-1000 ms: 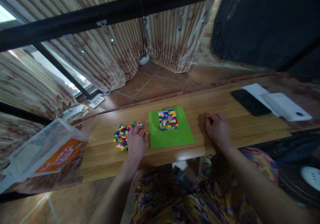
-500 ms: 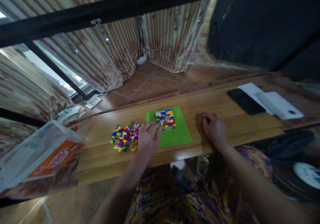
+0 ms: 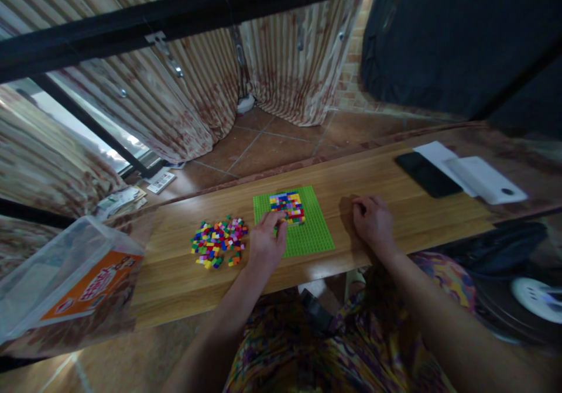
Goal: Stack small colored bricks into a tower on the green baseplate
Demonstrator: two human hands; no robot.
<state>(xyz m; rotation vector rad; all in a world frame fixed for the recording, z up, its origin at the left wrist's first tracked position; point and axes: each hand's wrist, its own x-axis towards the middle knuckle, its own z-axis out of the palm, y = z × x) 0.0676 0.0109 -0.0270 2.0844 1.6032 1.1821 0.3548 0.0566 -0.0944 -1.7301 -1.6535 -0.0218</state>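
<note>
The left hand (image 3: 267, 241), bunched at the brick block (image 3: 290, 201) on the green baseplate (image 3: 309, 236), may pinch a piece, though I cannot tell. The right hand (image 3: 373, 221) rests curled closed on the table (image 3: 360, 173); loose bricks (image 3: 215, 235) lie left.

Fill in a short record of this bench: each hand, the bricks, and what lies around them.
Left hand: fingers at the near left part of the build; too small to tell whether they hold a brick
Right hand: loosely curled on the table, right of the plate
Build: multicoloured bricks, on the plate
Plate: green, studded
Pile: loose mixed bricks, left of the plate
Left end: clear tub with an orange label
Right end: black slab beside white items
</note>
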